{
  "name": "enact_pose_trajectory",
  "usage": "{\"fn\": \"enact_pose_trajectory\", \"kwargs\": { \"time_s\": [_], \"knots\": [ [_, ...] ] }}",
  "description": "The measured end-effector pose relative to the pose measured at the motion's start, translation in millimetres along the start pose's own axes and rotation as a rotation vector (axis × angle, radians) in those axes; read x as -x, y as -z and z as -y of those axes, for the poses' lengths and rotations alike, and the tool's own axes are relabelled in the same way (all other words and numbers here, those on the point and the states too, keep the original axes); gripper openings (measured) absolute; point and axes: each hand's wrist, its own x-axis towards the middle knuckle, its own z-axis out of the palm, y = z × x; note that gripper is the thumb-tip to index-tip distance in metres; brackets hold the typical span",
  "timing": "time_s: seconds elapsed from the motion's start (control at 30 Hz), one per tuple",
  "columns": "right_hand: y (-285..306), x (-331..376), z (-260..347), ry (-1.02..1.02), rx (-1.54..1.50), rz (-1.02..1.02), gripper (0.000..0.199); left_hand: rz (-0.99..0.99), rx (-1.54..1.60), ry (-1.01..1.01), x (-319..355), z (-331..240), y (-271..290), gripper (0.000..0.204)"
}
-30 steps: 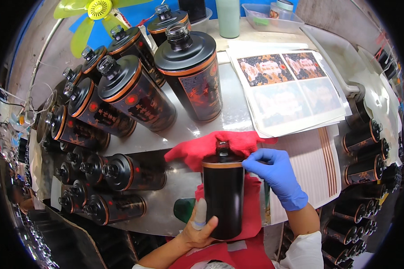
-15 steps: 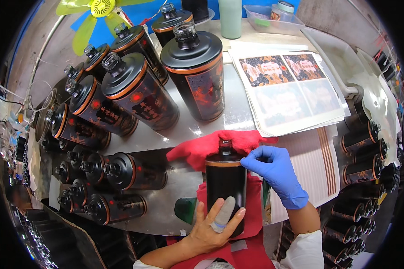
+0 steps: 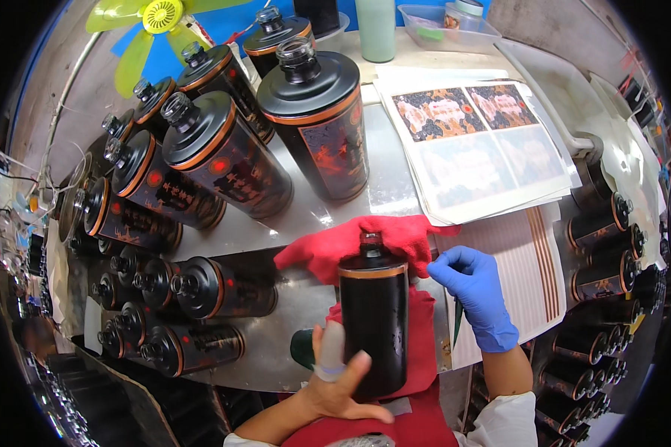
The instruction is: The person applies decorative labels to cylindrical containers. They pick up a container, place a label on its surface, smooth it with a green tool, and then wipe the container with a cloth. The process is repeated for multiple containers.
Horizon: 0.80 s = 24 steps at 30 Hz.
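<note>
Head | plain black bottle against red cloth | tub holding jar

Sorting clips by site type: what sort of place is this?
Probably a small bottle-decorating workshop: many patterned black bottles stand grouped on the left, a stack of printed sheets lies on the right, and a black bottle plain on its visible side is in front of the person.

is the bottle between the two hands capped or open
Open: the black bottle shows a bare glass neck against the red cloth, no cap.
</note>
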Motion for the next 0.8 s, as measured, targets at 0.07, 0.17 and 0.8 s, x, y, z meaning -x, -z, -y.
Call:
{"fn": "enact_pose_trajectory", "kwargs": {
  "time_s": [0.07, 0.17, 0.8],
  "knots": [
    [-1, 0, -6, -0.006, -0.002, 0.027, 0.012, 0.150, -0.438, -0.150, -14, -11, -1, 0.080],
    [-4, 2, -10, 0.018, -0.044, 0.091, 0.010, 0.095, -0.275, -0.041, -3, 0, -6, 0.071],
    [-27, 15, -23, 0.000, -0.147, 0.223, 0.015, -0.273, 0.606, 0.386, -131, 13, 8, 0.076]
  ]
}}
